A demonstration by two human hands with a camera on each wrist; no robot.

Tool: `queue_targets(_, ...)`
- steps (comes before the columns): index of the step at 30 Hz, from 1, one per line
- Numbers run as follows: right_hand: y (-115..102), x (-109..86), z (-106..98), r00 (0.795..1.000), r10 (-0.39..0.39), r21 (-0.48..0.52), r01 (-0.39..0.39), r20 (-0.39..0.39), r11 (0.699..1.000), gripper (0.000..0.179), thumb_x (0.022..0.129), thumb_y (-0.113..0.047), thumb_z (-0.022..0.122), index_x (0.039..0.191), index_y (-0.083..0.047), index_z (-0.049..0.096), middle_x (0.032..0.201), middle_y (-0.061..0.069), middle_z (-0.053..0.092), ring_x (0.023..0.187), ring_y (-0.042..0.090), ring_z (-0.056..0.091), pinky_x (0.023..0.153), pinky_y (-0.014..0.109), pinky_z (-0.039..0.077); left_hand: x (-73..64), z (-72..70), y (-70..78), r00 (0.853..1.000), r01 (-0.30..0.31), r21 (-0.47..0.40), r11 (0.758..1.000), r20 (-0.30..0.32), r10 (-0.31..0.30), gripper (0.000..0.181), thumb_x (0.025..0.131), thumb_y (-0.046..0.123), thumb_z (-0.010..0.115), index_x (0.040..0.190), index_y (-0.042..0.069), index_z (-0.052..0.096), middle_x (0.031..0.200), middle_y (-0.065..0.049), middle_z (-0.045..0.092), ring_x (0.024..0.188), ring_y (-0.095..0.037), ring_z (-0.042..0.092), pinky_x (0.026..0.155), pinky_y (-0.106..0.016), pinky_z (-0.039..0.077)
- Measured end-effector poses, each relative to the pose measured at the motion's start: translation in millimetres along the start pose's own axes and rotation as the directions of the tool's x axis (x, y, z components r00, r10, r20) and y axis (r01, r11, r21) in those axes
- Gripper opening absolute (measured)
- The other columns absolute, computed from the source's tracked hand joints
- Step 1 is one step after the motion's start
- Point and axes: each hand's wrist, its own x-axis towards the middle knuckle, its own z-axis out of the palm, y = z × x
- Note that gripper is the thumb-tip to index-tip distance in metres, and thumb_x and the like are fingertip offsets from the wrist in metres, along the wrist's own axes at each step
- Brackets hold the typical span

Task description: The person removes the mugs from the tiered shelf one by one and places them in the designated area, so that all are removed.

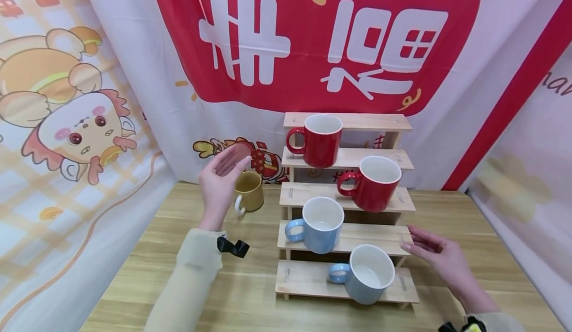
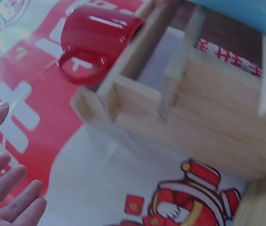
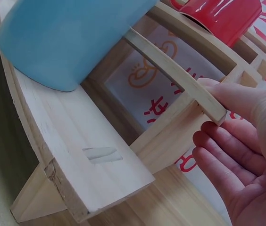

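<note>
Red mugs (image 1: 322,147): smooth, glossy, ceramic-looking. Blue mugs (image 1: 321,232): smooth, ceramic-looking, softer sheen. Stepped shelf (image 1: 304,278): pale bare wood, matt, rough at one cut edge. Counter (image 1: 243,292): wood-grain surface, smooth, low sheen. Backdrop (image 1: 308,86): printed cloth, matt, lightly creased.

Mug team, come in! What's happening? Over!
Left hand raised, holding nothing. Right hand gripping the wooden shelf. Two red mugs, two blue mugs on it; yellow mug beside it. Nothing seen blocking either hand.

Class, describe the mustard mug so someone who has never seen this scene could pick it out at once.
Find the stepped wooden stand holding red mugs and blue mugs. On the tabletop to its left, near the left hand, stands the mustard mug. Unlike the other mugs, it's off the stand and has a white handle.
</note>
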Motion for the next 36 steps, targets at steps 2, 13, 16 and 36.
queue_targets(2,1,-0.1,0,1.0,0.002,0.0,-0.002,-0.002,1.0,0.071,0.089,-0.037,0.081,0.145,-0.002,0.055,0.131,0.008,0.066,0.101,-0.006,0.061,0.082,0.013,0.051,1.9,5.6,6.4,1.0,-0.013,0.0,1.0,0.029,0.013,0.055,0.081,0.039,0.088,0.128,0.016,0.071,0.122,0.0,0.072,0.114,-0.023,0.067,0.097,-0.03,0.054)
queue_targets(13,4,1.2,2,0.999,-0.023,0.002,0.023,-0.029,1.0,0.068,0.089,-0.035,0.082,0.143,-0.002,0.057,0.125,-0.001,0.069,0.1,-0.006,0.061,0.081,0.013,0.053,8.7,34.5,34.0,0.986,-0.063,0.037,0.997,0.159,0.056,0.054,0.083,0.044,0.085,0.13,0.02,0.071,0.124,0.006,0.07,0.115,-0.017,0.066,0.1,-0.038,0.053)
queue_targets(16,4,0.9,2,0.999,-0.032,0.004,0.032,-0.034,0.999,0.067,0.089,-0.034,0.081,0.143,-0.001,0.057,0.123,-0.004,0.07,0.099,-0.006,0.062,0.081,0.013,0.052,12.0,42.5,39.9,0.981,-0.065,0.049,0.997,0.184,0.055,0.052,0.084,0.042,0.085,0.13,0.022,0.071,0.126,0.007,0.069,0.115,-0.013,0.066,0.101,-0.041,0.052)
queue_targets(36,4,1.3,1,1.0,0.009,-0.004,-0.009,-0.004,1.0,0.071,0.09,-0.039,0.08,0.146,-0.004,0.054,0.139,0.015,0.06,0.102,-0.007,0.059,0.083,0.013,0.051,32.6,80.3,50.4,0.918,-0.004,0.148,0.989,0.393,-0.055,0.056,0.083,0.051,0.082,0.13,0.023,0.07,0.123,0.009,0.068,0.107,-0.015,0.065,0.086,-0.032,0.059)
